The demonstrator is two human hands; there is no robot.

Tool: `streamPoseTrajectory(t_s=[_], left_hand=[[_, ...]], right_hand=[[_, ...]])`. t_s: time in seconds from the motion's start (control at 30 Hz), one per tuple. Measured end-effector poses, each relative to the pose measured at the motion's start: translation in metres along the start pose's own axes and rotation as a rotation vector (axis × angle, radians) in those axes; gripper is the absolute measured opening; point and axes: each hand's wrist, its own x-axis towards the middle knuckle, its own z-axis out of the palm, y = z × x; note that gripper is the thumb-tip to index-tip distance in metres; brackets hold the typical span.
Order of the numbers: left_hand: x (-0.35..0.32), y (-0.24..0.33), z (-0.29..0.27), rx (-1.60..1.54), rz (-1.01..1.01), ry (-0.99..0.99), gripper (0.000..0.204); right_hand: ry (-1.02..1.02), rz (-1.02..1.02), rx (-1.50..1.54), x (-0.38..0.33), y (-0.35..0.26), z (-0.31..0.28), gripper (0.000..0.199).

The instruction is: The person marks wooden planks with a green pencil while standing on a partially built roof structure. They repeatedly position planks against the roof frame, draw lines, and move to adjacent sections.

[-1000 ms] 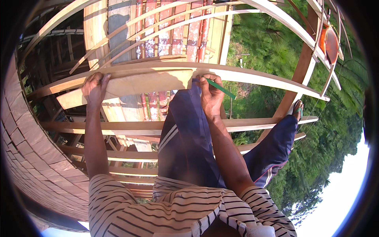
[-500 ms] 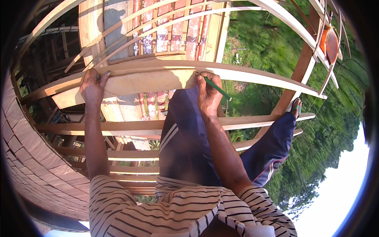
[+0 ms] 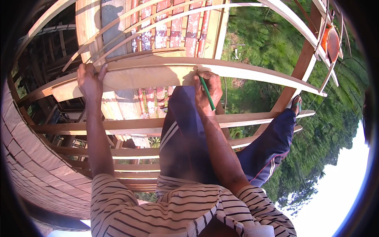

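Observation:
A short, flat wooden board [image 3: 146, 78] lies along the near side of a long wooden batten [image 3: 252, 72]. Near the board's left end, my left hand [image 3: 90, 82] is closed over its upper edge, with the thumb pointing up at the batten. At the board's right end my right hand [image 3: 209, 90] is closed round a green pencil [image 3: 207, 93]. The pencil's upper end is at my fingertips, close to where the board's end meets the batten; its tip is hidden. Its other end points down toward my wrist.
Several more battens [image 3: 134, 125] run across below. Brown shingles [image 3: 47, 173] curve along the left. Beyond the gaps are weathered red roof tiles [image 3: 158, 35] and, at right, green trees [image 3: 312, 158]. My sandalled foot [image 3: 296, 104] rests near a sloping rafter [image 3: 288, 89]. An orange, rounded object [image 3: 331, 42] hangs at upper right.
The pencil has swung from slanting toward the lower right to a steeper, nearly upright angle as my right hand turned. My left hand has shifted slightly up and left, still on the board.

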Motion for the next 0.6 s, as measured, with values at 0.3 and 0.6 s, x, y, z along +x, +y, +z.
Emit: streamPoseTrajectory(t_s=[0.3,0.6], left_hand=[[-0.012,-0.003,0.015,-0.021,-0.028,0.189,0.036],[-0.017,0.004,0.021,-0.056,-0.092,0.242,0.035]], right_hand=[[0.031,-0.009,0.012,0.001,-0.009,0.005,0.012],[0.047,0.003,0.015,-0.006,0.001,0.009,0.009]])
